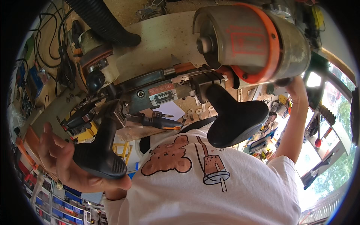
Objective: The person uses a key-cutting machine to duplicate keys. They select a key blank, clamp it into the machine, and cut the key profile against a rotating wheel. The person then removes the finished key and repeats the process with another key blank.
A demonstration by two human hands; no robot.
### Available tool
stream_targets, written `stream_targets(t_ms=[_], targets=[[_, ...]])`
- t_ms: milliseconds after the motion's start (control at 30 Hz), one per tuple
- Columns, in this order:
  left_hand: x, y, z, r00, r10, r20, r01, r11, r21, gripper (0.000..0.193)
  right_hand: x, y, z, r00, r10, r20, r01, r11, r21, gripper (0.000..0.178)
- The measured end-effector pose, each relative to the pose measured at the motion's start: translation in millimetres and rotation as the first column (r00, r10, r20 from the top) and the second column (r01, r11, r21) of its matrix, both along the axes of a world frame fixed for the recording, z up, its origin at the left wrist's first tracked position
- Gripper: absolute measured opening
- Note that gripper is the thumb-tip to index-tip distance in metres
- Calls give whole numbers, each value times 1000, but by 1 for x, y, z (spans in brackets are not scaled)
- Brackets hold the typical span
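The key-cutting machine I'm working at stretches across the middle of the frame, up into the upper right. Below it my white printed shirt fills the lower centre. The machine's smoky cover with its orange ring bulges in the upper right, and a black ribbed hose slants down from the upper left.

My left hand is at the lower left, the wrist close to my sleeve and the palm turned up toward the machine. Its fingers are spread and loosely bent, tips pointing upward, while my thumb reaches right, under the left black knob. That knob sits in the cup of the hand; how firmly I touch it I cannot tell. The larger right black knob stands free, right of centre.

My right arm rises along the right side, forearm nearly upright, bringing my right hand up beneath the cover's end. Its fingers are hidden there, so I cannot tell how they are set. Near the centre lie a black-and-orange-handled tool and, smallest, some keys.
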State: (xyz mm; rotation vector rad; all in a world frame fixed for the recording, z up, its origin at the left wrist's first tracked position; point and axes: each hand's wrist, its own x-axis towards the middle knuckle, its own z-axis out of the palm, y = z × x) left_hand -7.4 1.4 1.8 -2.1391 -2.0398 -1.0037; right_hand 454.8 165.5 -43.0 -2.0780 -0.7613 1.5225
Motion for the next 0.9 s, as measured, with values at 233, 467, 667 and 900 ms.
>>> stream_targets(t_ms=[233,467,667,900], targets=[[3,-2,2,996,70,-56,-72,996,-48,66,-13,8,8,965,237,109,-221,965,-138,39],[3,-1,2,998,59,-38,-62,996,-65,62,5,19,4,970,210,124,-197,974,-112,42],[-2,-4,-2,998,-64,-2,64,998,-12,56,-14,-9,4,980,20,-196,-4,996,86,41],[11,-10,-7,994,-40,105,39,999,7,58,-11,-107,-16,972,47,231,-118,946,302,45]])
